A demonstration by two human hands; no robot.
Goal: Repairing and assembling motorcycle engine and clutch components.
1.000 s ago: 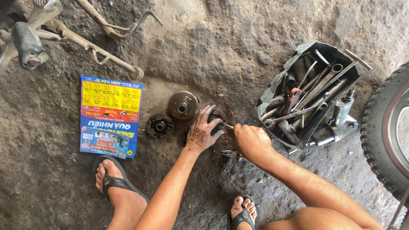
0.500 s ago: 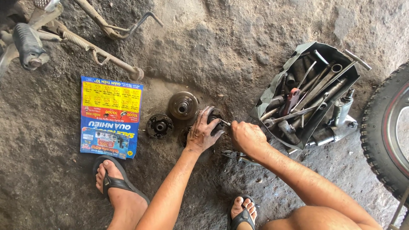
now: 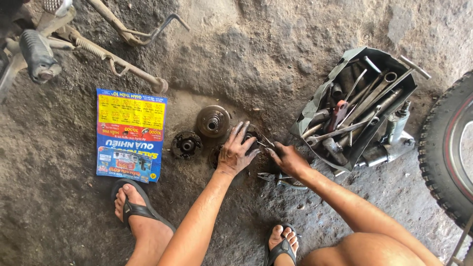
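Two greasy hands work low over the dirt floor (image 3: pixel 276 64), and everything else spreads out around them. Far left, a footpeg (image 3: pixel 37 56) and a kick lever (image 3: pixel 123 66) of a motorbike jut in from the top corner. Below them a bright flyer (image 3: pixel 129 134) lies flat, with a sandalled foot (image 3: pixel 135 209) just under its lower edge. Next comes a small black hub (image 3: pixel 186 145), and near it, slightly higher, a rusty round disc (image 3: pixel 213 121). The left hand (image 3: pixel 236 152) lies fingers spread on a dark round part (image 3: pixel 252 134), pressing it down on the ground, not clenched. Just beside it the right hand (image 3: pixel 288 158) pinches a thin tool (image 3: pixel 266 143) whose tip meets that part; how tight the grip is I cannot tell. Pliers (image 3: pixel 278 180) lie on the dirt under the right wrist. Further right stands a metal box (image 3: pixel 315 106) crammed with wrenches (image 3: pixel 367 101), a grey casting (image 3: pixel 394 140) touching its far side, and a tyre (image 3: pixel 443 157) at the edge
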